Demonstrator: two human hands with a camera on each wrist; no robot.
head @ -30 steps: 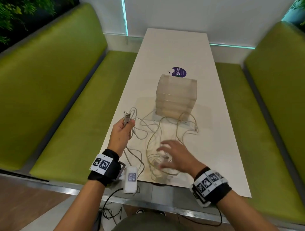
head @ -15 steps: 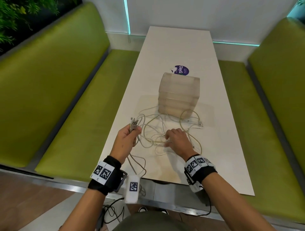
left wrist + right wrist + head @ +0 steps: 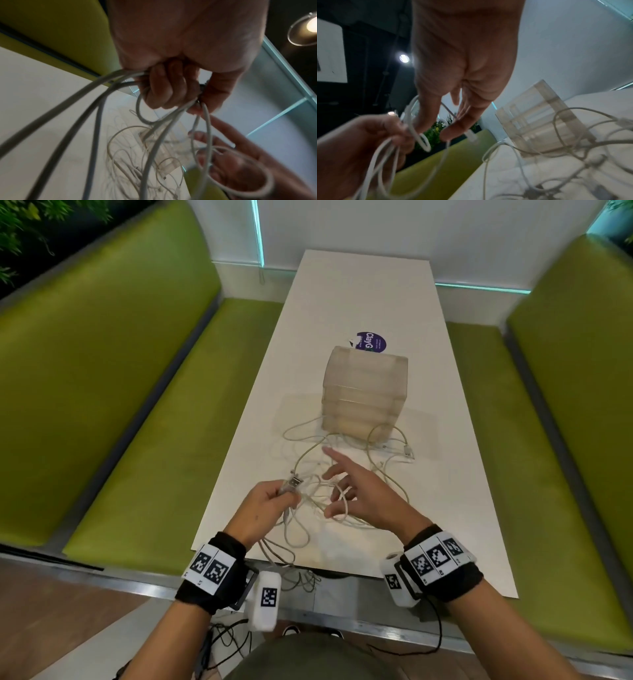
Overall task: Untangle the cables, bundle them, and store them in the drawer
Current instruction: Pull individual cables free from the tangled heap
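Note:
Several pale cables [image 3: 346, 455] lie tangled on the white table [image 3: 359, 296], in front of a translucent drawer unit [image 3: 365, 392]. My left hand [image 3: 289, 495] grips a bunch of cables just below their USB plugs [image 3: 294, 483], which stick up above the fist. In the left wrist view the fingers [image 3: 164, 88] curl round several strands [image 3: 96, 102]. My right hand [image 3: 337, 486] hovers beside it over the tangle, fingers spread and index extended. Thin strands run across its fingers [image 3: 228, 162]. The drawer unit [image 3: 539, 119] stands just beyond.
A purple round sticker [image 3: 372, 342] lies behind the drawer unit. Green padded benches run along the left [image 3: 120, 412] and right [image 3: 565, 412] of the narrow table. Some cable loops hang over the table's near edge [image 3: 291, 573].
My right hand went forward onto the tangle, then lifted off the table with its fingers spread and strands across them. The left hand, still gripping the plug ends, moved closer to it.

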